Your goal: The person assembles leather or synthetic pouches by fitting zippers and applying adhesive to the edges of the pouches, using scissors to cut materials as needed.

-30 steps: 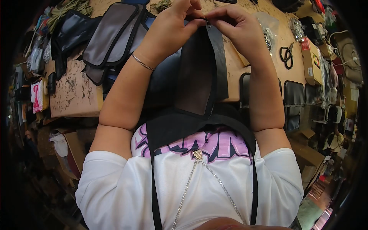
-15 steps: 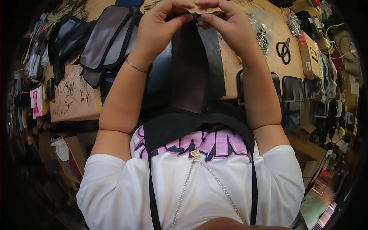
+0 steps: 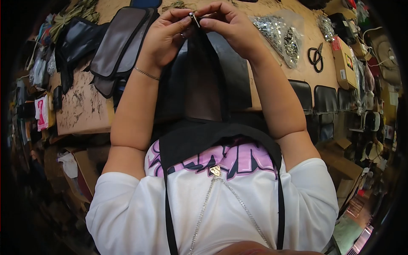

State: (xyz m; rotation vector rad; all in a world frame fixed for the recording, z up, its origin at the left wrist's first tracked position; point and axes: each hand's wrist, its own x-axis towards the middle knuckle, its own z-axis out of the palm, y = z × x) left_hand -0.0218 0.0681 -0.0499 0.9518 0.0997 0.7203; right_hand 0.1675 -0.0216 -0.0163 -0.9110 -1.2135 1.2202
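Observation:
Near the top of the head view, my left hand [image 3: 166, 39] is closed, thumb and fingertips pinching a small shiny zipper slider [image 3: 194, 18] with a hanging pull. My right hand [image 3: 227, 27] is pinched shut just to its right, at the black upper end of the dark fabric piece [image 3: 204, 85]. That piece, brownish with black edging, hangs from the fingers down towards my apron. Exactly how the slider sits on the edging is too small to tell. Beneath the fabric lies a smooth black sheet [image 3: 238, 80] on the table.
Left on the worktable [image 3: 80, 114] lie stacked grey panels with black edging [image 3: 121, 42] and black pieces [image 3: 78, 38]. To the right are a plastic bag of shiny metal parts [image 3: 284, 40], black scissors [image 3: 315, 58], a cardboard box [image 3: 343, 61] and black panels at the edge [image 3: 326, 97].
Both hands have shifted left with the fabric's upper end. A shiny slider and its pull now show between the fingertips. The bag of metal parts is less covered by my right arm.

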